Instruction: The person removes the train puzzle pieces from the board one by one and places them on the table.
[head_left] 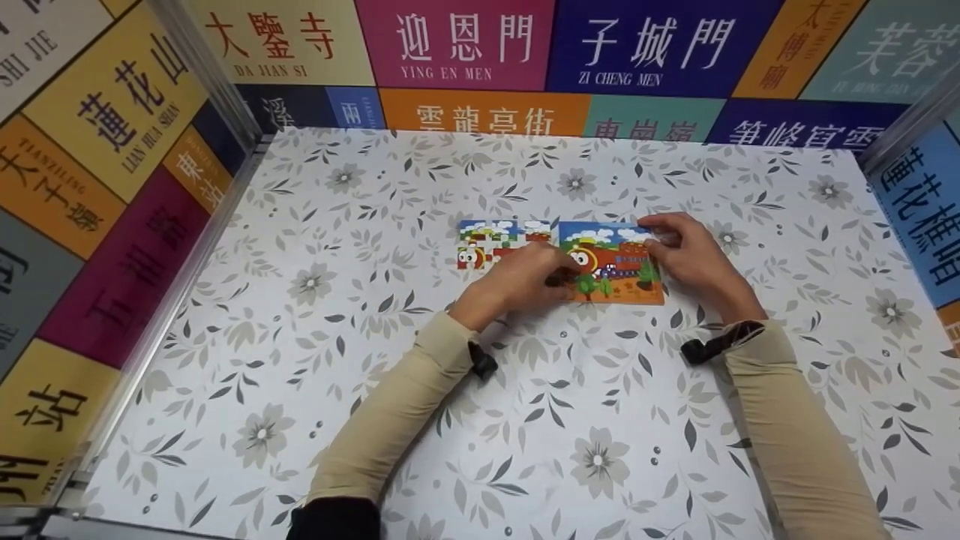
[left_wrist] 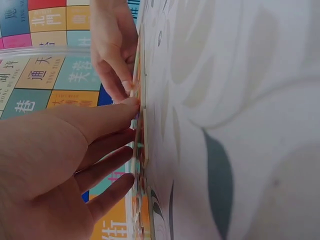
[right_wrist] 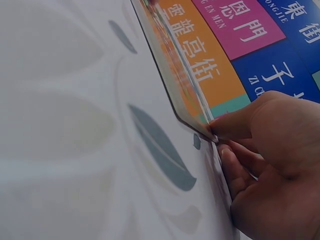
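Observation:
A cartoon train picture board point(head_left: 619, 262), with blue sky, a red engine and orange ground, lies on the table between both hands. Directly left of it is a smaller-looking jigsaw puzzle point(head_left: 480, 244) of a similar train, with white gaps in its picture. My left hand point(head_left: 523, 279) partly covers this puzzle, and its thumb touches the board's left side. In the left wrist view, the fingers of the left hand point(left_wrist: 55, 150) are fairly straight and spread along the edge. My right hand point(right_wrist: 280, 155) pinches the board's right edge near the far corner.
The white tabletop point(head_left: 262, 360) has a grey flower and leaf pattern. Upright panels point(head_left: 465, 45) with coloured blocks and large characters stand along the back, left and right. A dark strap point(head_left: 712, 349) sits at the right wrist, another point(head_left: 482, 361) at the left.

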